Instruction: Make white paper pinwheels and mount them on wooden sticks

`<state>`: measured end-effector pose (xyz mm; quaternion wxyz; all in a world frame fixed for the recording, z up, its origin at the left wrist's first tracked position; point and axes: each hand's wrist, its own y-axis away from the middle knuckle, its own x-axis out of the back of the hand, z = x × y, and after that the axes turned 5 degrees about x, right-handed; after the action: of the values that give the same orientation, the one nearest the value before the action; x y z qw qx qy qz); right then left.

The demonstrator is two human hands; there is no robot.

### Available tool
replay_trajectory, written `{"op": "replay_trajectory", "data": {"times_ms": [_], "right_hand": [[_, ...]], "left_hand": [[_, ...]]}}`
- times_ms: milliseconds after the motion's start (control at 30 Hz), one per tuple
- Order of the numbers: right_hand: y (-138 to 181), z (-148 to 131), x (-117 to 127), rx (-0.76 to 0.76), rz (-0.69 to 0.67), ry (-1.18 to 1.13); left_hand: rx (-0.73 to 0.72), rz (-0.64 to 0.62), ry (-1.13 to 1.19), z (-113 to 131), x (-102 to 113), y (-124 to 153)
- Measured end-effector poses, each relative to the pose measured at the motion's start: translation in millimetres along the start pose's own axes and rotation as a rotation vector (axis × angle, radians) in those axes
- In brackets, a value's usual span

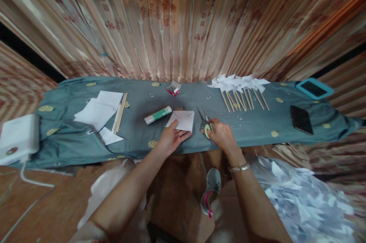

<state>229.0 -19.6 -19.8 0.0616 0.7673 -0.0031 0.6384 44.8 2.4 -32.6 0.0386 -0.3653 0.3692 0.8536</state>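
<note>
A square white paper (pixel 185 119) with dark diagonal lines from its corners is held at its lower edge by my left hand (pixel 170 139), thumb on top and fingers beneath. My right hand (pixel 222 133) grips a pair of scissors (pixel 207 127) by the light green handles. Their blades point away from me, slightly apart, just right of the paper and not touching it. Left of the paper lies a green and white glue stick (pixel 158 115). Behind it is a small red open box (pixel 173 89) holding tiny dark items.
White paper sheets (pixel 98 113) and loose sticks (pixel 120 112) lie on the left of the cloth. Paper pinwheels (pixel 237 83) on sticks lie back right, near a black phone (pixel 301 119) and blue-framed tablet (pixel 315 88). A white device (pixel 21 138) stands far left; a scrap bag (pixel 305 201) sits below right.
</note>
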Motion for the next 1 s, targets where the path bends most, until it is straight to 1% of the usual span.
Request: {"op": "replay_trajectory", "data": {"times_ms": [133,233,300,367,400,433,467,567,600,633,667,733,800,867,933,1000], "right_hand": [[-4,1,-1,-0.026,0.042,0.057],[-6,1,-1,-0.01,0.074,0.084],[-8,2,-2,0.008,0.1,0.1],[-9,2,-4,0.027,0.125,0.106],[-10,3,-5,0.034,0.136,0.107],[-11,4,-7,0.038,0.146,0.108],[-12,5,-9,0.043,0.157,0.108],[-13,10,-16,0.056,0.196,0.107],[-13,12,-18,0.061,0.215,0.107],[-13,15,-20,0.064,0.24,0.106],[-12,17,-22,0.066,0.265,0.102],[-13,19,-24,0.074,0.308,0.089],[-14,18,-24,0.097,0.342,0.062],[-17,11,-23,0.144,0.388,-0.007],[-21,0,-25,0.19,0.43,-0.128],[-24,-13,-29,0.208,0.422,-0.236]], "left_hand": [[0.058,-0.122,0.032,-10,-4,1],[0.161,-0.143,0.002,-25,-6,5],[0.232,-0.163,-0.081,-37,-5,9],[0.245,-0.226,-0.254,-46,-2,12],[0.195,-0.253,-0.378,-48,1,12],[0.095,-0.275,-0.529,-48,4,12],[-0.052,-0.289,-0.698,-46,7,12],[-0.693,-0.274,-1.222,-29,17,7],[-0.86,-0.243,-1.343,-21,20,4],[-0.981,-0.197,-1.462,-14,23,1],[-1.057,-0.145,-1.574,-7,26,-2],[-1.104,-0.064,-1.765,2,31,-7],[-1.085,-0.026,-1.88,6,34,-10],[-1.061,-0.014,-1.926,6,37,-13],[-1.051,-0.013,-1.932,5,40,-15],[-1.048,-0.022,-1.921,4,42,-16]]}}
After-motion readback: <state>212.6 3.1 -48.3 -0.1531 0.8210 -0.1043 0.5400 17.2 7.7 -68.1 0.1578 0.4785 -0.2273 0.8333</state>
